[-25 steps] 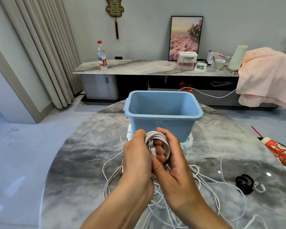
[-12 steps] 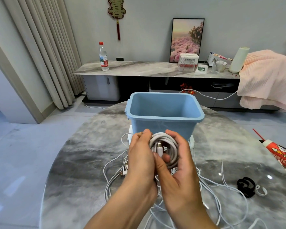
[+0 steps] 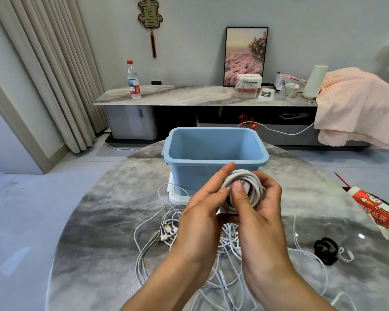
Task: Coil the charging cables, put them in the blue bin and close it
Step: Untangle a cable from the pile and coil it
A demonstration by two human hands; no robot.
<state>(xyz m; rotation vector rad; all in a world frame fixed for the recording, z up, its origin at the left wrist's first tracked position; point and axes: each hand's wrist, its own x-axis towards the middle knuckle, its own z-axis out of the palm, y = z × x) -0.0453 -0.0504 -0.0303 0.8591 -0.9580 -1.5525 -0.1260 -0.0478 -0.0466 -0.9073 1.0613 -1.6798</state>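
Observation:
An open blue bin (image 3: pixel 213 173) stands at the far side of the round marble table (image 3: pixel 103 221), on top of its white lid (image 3: pixel 174 196). Just in front of the bin, both hands hold a coiled white cable (image 3: pixel 255 188). My left hand (image 3: pixel 202 212) grips the coil's left side. My right hand (image 3: pixel 258 212) cups the right side, its thumb pressing the plug end into the coil's middle. A tangle of loose white cables (image 3: pixel 164 230) lies on the table beneath my hands.
A black cable tie (image 3: pixel 326 248) and a small white hook lie at the table's right. A red and white tube (image 3: pixel 375 205) sits at the right edge. Behind stands a low cabinet with a water bottle (image 3: pixel 133 80), boxes and a pink blanket (image 3: pixel 355 104).
Both hands have lifted the coil closer to the bin's front wall. The right thumb has moved onto the plug at the coil's centre.

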